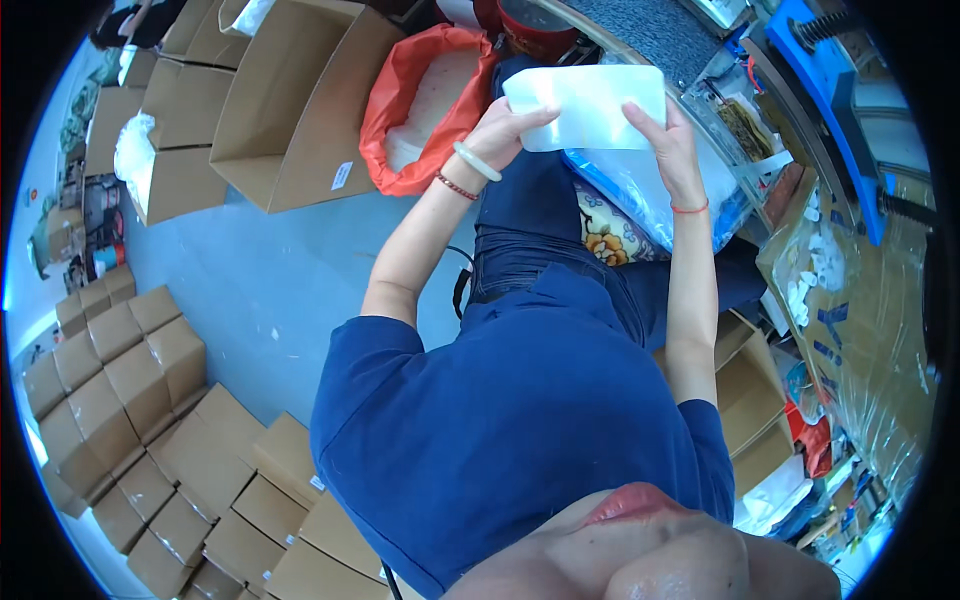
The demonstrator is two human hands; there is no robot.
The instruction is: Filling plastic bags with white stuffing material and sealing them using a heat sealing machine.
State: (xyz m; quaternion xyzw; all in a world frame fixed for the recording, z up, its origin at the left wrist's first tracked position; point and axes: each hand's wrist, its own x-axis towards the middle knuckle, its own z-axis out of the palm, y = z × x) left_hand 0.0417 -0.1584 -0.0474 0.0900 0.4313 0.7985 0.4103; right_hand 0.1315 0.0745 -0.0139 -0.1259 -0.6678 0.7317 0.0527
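Note:
A translucent, whitish flat plastic sheet (590,95) with rounded corners is held up in front of me over my knees. My left hand (505,125) grips its left end, the thumb lying across the near face. At the opposite end, my right hand (672,150) pinches the sheet with the thumb on top. The fingers of both hands are mostly hidden behind it. Below the sheet, a blue and clear plastic bag (640,195) lies beside a flower-patterned cloth (605,230).
An orange-red bag (378,120) with whitish contents stands left of my left hand, beside an open carton (290,100). Stacked cartons (130,400) fill the lower left. A blue metal machine part (830,110) with thick bolts and a plastic-wrapped surface (870,330) are at the right.

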